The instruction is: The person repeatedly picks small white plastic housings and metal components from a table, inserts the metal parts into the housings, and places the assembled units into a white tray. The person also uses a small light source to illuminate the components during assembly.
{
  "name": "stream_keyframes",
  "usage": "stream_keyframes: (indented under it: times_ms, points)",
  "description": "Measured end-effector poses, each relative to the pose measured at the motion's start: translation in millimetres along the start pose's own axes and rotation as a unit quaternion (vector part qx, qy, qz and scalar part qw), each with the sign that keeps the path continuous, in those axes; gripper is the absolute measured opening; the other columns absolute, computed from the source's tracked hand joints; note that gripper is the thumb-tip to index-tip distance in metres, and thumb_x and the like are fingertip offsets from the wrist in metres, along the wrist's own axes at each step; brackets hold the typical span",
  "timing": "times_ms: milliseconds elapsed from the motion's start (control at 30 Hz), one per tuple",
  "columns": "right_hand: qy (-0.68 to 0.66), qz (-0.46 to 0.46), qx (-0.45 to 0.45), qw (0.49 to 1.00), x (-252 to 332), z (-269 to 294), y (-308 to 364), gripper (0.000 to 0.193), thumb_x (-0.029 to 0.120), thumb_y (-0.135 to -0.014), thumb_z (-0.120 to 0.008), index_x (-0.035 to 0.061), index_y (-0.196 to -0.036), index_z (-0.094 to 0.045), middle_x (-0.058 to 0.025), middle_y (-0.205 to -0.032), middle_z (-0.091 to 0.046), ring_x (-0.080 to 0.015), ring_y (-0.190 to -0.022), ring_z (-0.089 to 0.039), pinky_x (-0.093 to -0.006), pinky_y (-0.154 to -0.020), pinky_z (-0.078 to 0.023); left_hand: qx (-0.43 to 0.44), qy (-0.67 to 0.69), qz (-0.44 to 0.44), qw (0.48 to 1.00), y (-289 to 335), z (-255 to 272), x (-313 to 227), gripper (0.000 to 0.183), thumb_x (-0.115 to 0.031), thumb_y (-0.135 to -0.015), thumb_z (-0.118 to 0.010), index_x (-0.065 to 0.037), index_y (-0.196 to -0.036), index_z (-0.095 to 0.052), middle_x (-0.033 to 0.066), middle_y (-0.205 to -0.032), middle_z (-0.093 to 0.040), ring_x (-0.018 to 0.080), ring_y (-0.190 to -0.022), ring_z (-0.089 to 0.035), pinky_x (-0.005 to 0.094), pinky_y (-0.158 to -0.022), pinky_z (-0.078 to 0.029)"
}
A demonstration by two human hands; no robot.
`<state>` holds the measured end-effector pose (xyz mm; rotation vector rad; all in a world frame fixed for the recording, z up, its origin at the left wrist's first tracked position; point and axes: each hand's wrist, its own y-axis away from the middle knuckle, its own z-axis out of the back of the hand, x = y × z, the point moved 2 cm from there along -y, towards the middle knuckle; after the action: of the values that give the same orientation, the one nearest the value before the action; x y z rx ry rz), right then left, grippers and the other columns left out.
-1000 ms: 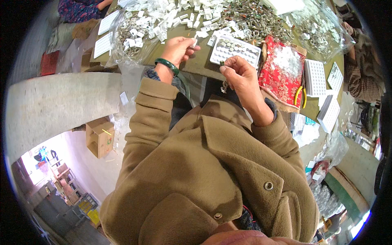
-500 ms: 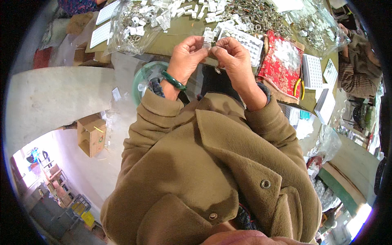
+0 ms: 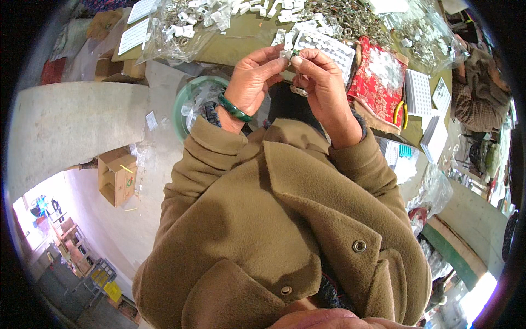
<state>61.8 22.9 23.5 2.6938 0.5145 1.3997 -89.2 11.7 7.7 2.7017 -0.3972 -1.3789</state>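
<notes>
Pinching a small white piece (image 3: 285,54) between finger and thumb, the left hand (image 3: 253,79) is up close to the right hand (image 3: 324,79). The right hand has its finger and thumb squeezed together on a tiny dark bit (image 3: 296,53). The two little things are side by side at the fingertips, but I cannot tell if they touch. A shiny metal bit (image 3: 298,90) hangs below the right hand's fingers.

Both hands are by the near edge of the table (image 3: 241,41). Just past the right hand is a white tray (image 3: 338,52) with rows of round spots. To the right of that hand lies a red flowery cloth (image 3: 372,90) with a pile of see-through bits (image 3: 379,64) on it. Yellow pliers (image 3: 405,116) lie at the cloth's right side. Farther right of the right hand is a stack of white trays (image 3: 418,93).

Past the hands is a big mess of white pieces (image 3: 268,7), and next to it a heap of metal parts (image 3: 350,16). Past the left hand, and to its left, is a clear bag (image 3: 170,49). A green bangle (image 3: 234,108) circles the left wrist, and a green tub (image 3: 181,107) is lower down, left of that hand.
</notes>
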Motion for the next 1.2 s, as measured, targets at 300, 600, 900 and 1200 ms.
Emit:
stream_keyframes:
  times_ms: [300, 600, 900, 1200]
  points:
    - [0.018, -0.014, 0.012, 1.000, 5.0, 0.5, 0.9, 0.004, 0.010, -0.086, -0.064, 0.0060, -0.087, -0.063, 0.0041, -0.077, -0.058, -0.0044, -0.064, -0.047, -0.0197, -0.060, -0.038, 0.013, 0.009, -0.025, 1.000, -0.9, -2.5, -0.5, 0.031, -0.006, -0.091, -0.058, -0.001, -0.121, -0.056, 0.0069, -0.113, -0.062, 0.0142, -0.097, -0.062, 0.0284, -0.088, -0.051]
    - [-0.019, -0.038, 0.032, 0.999, 3.1, 5.2, -1.4, 0.004, 0.010, -0.086, -0.063, 0.0061, -0.086, -0.063, 0.0027, -0.079, -0.060, -0.0053, -0.065, -0.049, -0.0200, -0.060, -0.041, 0.004, -0.026, -0.057, 0.998, 1.7, -7.0, -5.7, 0.028, -0.005, -0.089, -0.061, 0.000, -0.117, -0.059, 0.0071, -0.106, -0.065, 0.0125, -0.091, -0.063, 0.0258, -0.081, -0.053]
    - [0.061, -0.026, 0.030, 0.997, 4.2, 11.7, -5.2, 0.003, 0.008, -0.085, -0.065, 0.0064, -0.085, -0.063, 0.0008, -0.079, -0.063, -0.0063, -0.066, -0.054, -0.0212, -0.061, -0.044, -0.050, -0.112, -0.118, 0.985, 0.7, -15.0, 0.9, 0.031, -0.004, -0.089, -0.062, 0.004, -0.119, -0.059, 0.0078, -0.104, -0.066, 0.0098, -0.088, -0.062, 0.0230, -0.079, -0.054]
    - [0.302, 0.055, 0.002, 0.952, 7.8, 15.6, -10.9, 0.008, 0.009, -0.085, -0.066, 0.0015, -0.087, -0.065, -0.0005, -0.077, -0.065, -0.0050, -0.069, -0.055, -0.0196, -0.061, -0.043, -0.077, -0.167, -0.091, 0.979, -1.5, -17.5, 5.9, 0.028, -0.010, -0.090, -0.061, 0.005, -0.114, -0.061, 0.0078, -0.095, -0.068, 0.0093, -0.082, -0.063, 0.0218, -0.072, -0.053]
